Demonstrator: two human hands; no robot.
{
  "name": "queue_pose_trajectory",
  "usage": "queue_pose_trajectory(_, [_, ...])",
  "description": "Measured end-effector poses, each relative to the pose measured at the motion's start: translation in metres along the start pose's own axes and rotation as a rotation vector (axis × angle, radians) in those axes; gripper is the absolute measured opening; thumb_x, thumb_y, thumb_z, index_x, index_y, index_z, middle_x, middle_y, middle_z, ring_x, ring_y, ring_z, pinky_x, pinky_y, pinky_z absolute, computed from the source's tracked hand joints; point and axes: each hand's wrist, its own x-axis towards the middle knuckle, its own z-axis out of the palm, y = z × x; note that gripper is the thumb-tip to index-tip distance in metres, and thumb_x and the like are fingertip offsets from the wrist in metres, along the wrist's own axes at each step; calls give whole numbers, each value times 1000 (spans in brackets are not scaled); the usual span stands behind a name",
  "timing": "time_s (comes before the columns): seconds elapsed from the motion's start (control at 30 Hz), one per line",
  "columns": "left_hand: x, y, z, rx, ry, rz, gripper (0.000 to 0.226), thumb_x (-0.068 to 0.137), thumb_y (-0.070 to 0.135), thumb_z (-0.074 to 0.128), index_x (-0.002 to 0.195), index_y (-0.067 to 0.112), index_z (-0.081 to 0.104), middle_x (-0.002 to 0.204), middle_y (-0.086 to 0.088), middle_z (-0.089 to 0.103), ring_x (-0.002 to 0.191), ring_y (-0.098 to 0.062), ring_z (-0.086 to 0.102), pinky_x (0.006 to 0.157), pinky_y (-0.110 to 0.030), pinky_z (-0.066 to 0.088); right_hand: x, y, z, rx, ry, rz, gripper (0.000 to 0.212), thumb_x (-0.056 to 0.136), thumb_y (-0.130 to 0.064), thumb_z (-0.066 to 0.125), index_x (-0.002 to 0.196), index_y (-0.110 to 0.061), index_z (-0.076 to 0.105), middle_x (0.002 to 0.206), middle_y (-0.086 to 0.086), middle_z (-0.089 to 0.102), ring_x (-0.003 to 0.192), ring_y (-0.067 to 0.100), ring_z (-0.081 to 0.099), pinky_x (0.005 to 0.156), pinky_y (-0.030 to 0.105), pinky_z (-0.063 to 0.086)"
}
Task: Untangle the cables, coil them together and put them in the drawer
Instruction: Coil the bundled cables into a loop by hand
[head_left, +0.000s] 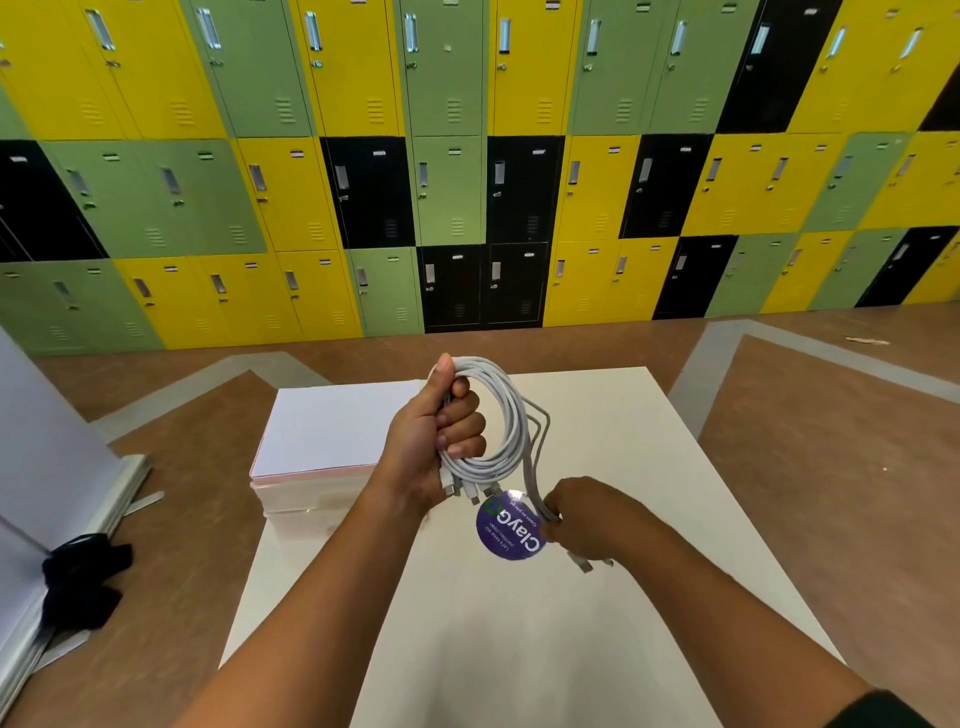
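The white cables (498, 415) are gripped as a coil by the left hand (441, 431), while loose ends are pinched by the right hand (582, 519), kept taut for winding above the surface (623, 597).

cables (506, 415): smooth white plastic jacket. table (597, 597): matt off-white. lockers (452, 182): painted metal, slight sheen. sticker (511, 530): glossy purple.
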Motion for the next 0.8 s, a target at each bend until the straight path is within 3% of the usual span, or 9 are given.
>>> queue_pose_trajectory(0.1, [0, -1, 4, -13, -39, -12, 38, 97, 44, 49, 73, 15, 52, 47, 7, 25, 35, -3, 24, 34, -16, 23, 4, 2, -4, 116, -21, 29, 30, 86, -31, 72, 109, -12, 69, 101, 5, 73, 86, 16, 69, 82, 34, 60])
queue_pose_trajectory(0.23, [1, 2, 7, -42, -75, -10, 38, 97, 44, 48, 72, 15, 51, 44, 8, 25, 34, -3, 22, 33, -15, 21, -3, 2, -12, 524, 5, 9, 11, 88, -15, 71, 92, -5, 72, 71, 6, 72, 57, 13, 63, 55, 23, 53])
queue_pose_trajectory(0.33, [1, 1, 2, -46, -87, -29, 39, 98, 44, 48, 73, 15, 52, 46, 8, 25, 35, -3, 23, 34, -15, 23, -5, 4, -18, 808, 47, -37, 5, 88, -6, 70, 89, -3, 74, 75, 11, 74, 59, 14, 67, 58, 23, 53])
queue_pose_trajectory(0.47, [0, -6, -3, -46, -62, -65, 39, 98, 44, 46, 72, 15, 52, 52, 8, 15, 40, -5, 12, 33, -15, 23, -11, 3, -29, 1249, 103, -101, 13, 88, -5, 70, 96, 6, 71, 77, 15, 70, 64, 21, 61, 60, 27, 54])
queue_pose_trajectory(0.6, [-1, -17, -1, -34, -69, -125, 41, 97, 44, 46, 70, 15, 53, 53, 7, 13, 41, -4, 10, 35, -15, 17, -17, -6, -40, 1697, 115, -164, 18, 86, -10, 65, 98, 3, 68, 76, 10, 64, 61, 14, 57, 54, 19, 50])
queue_pose_trajectory(0.73, [-1, -22, 3, -40, -137, -177, 41, 100, 44, 44, 72, 15, 54, 54, 7, 16, 41, -5, 14, 37, -15, 20, -15, -9, -42, 1923, 57, -229, 20, 77, -17, 68, 91, -2, 67, 71, 5, 59, 53, 8, 54, 46, 13, 47])
queue_pose_trajectory(0.8, [0, -19, 4, -30, -159, -190, 41, 100, 44, 45, 72, 15, 53, 54, 7, 17, 41, -5, 15, 36, -14, 22, -13, -6, -41, 1977, -3, -270, 28, 71, -19, 80, 90, -2, 68, 73, 6, 58, 54, 8, 54, 45, 13, 47])
